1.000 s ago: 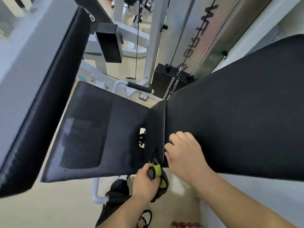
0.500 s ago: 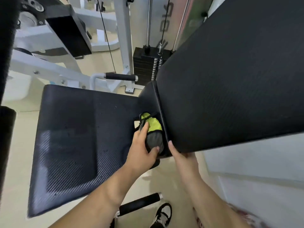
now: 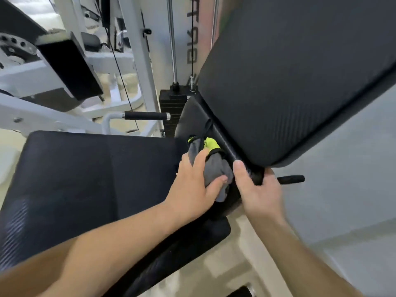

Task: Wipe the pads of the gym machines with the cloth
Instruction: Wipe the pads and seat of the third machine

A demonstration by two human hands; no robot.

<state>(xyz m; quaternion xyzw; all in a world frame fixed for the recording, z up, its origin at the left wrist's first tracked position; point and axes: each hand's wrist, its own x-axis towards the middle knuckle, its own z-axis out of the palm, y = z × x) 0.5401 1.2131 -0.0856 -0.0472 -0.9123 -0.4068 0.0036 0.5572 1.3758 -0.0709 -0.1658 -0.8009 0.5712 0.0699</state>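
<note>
A black seat pad (image 3: 90, 181) lies flat at the lower left, and a large black back pad (image 3: 295, 82) rises at the upper right. Between them is a narrow gap. My left hand (image 3: 192, 189) presses a grey and lime-green cloth (image 3: 214, 166) into that gap, against the seat's rear edge. The cloth is bunched, its green part toward the far side. My right hand (image 3: 259, 189) grips the lower near corner of the back pad, thumb on its front face and fingers hidden behind it.
A black weight stack (image 3: 171, 108) with steel guide rods stands behind the seat. A white frame with a black foam handle (image 3: 145, 115) sits beyond the seat's far edge. Another black handle (image 3: 291, 179) sticks out right of my right hand. Beige floor lies below.
The cloth went from below the seat's near edge up into the gap between the pads. My right hand shifted from resting on the back pad to gripping its lower corner.
</note>
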